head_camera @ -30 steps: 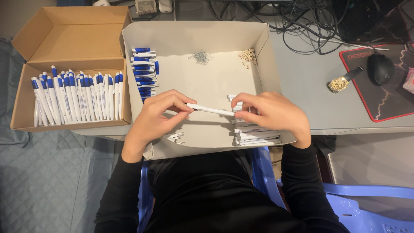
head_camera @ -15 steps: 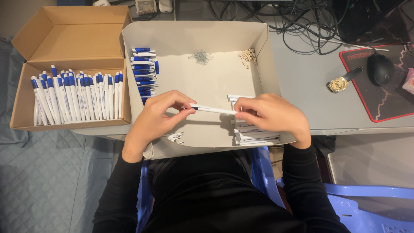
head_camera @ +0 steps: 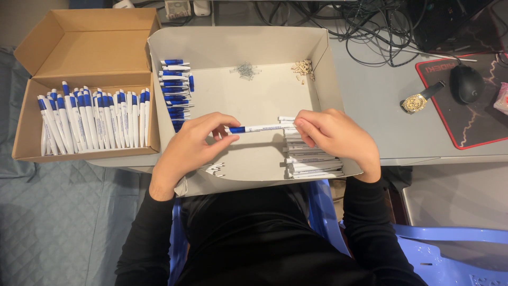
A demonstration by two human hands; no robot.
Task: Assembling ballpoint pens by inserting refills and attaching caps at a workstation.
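Fingers of the left hand [head_camera: 193, 145] pinch the blue-tipped end of a slim white pen [head_camera: 259, 128] lying level, while the right hand [head_camera: 333, 136] grips its opposite white end.

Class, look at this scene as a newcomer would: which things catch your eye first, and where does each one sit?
First, the left hand and right hand hold a white pen with a blue end level between them over the grey tray. Next, the brown cardboard box to the left holds a row of white-and-blue pens. On the desk to the right lie a gold wristwatch and a black mouse.
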